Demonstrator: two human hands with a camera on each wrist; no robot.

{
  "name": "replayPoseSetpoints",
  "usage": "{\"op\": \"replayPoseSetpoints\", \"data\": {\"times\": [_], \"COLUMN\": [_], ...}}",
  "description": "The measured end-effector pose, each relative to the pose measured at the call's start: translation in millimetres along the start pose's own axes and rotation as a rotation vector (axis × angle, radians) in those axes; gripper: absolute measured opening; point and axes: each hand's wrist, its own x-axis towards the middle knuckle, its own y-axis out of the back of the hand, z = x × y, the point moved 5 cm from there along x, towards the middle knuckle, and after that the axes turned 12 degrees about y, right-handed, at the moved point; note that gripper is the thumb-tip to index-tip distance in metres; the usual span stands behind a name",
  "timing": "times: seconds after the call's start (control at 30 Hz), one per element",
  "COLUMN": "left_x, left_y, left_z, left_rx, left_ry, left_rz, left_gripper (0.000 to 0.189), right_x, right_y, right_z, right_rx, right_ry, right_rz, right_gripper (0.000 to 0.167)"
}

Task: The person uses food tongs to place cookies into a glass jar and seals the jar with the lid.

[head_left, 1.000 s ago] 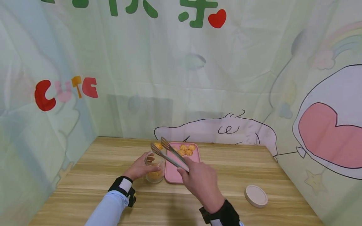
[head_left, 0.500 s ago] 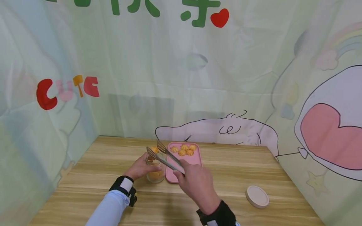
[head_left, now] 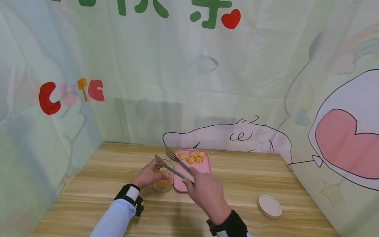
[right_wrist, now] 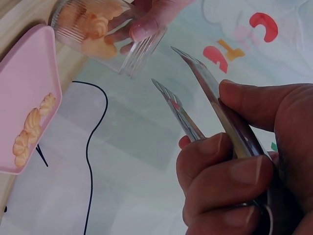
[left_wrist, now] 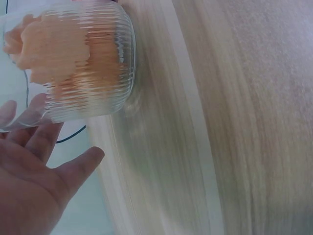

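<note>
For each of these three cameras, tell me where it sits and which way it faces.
Head: sits high, faces forward and down at the table; shows both forearms, left hand on the jar, right hand holding tongs.
Left wrist: faces past the palm at the jar of cookies.
Right wrist: faces along the fingers and tongs toward jar and pink tray.
All three share the jar.

Wooden table (head_left: 242, 184) with glass jar (head_left: 162, 175), pink tray (head_left: 181, 184), and round lid (head_left: 268, 206).

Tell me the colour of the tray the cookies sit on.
Pink. The tray shows best in the head view, beside the glass jar.
</note>
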Motion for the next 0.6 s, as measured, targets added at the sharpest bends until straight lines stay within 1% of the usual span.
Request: {"op": "replayPoseSetpoints", "data": {"times": [0.07, 0.2, 0.27, 0.6], "left_x": [0.9, 1.9, 1.7, -0.7], "left_y": [-0.3, -0.3, -0.1, 0.0], "left_z": [-0.2, -1.2, -1.1, 1.7], "left_rx": [0.004, 0.009, 0.013, 0.020], "left_ry": [0.007, 0.031, 0.034, -0.013], "left_rz": [0.001, 0.003, 0.001, -0.012], "left_gripper": [0.073, 0.085, 0.088, 0.087], "right_x": [0.2, -0.3, -0.3, 2.3], "right_y": [0.5, 3.0, 4.2, 13.4], "right_z": [1.4, 4.1, 6.1, 22.1], "right_rx": [0.002, -0.004, -0.013, -0.021], "right_ry": [-0.007, -0.009, -0.007, -0.059], "right_rz": [0.004, 0.024, 0.034, 0.052], "right_gripper": [0.045, 0.044, 0.044, 0.047]}}
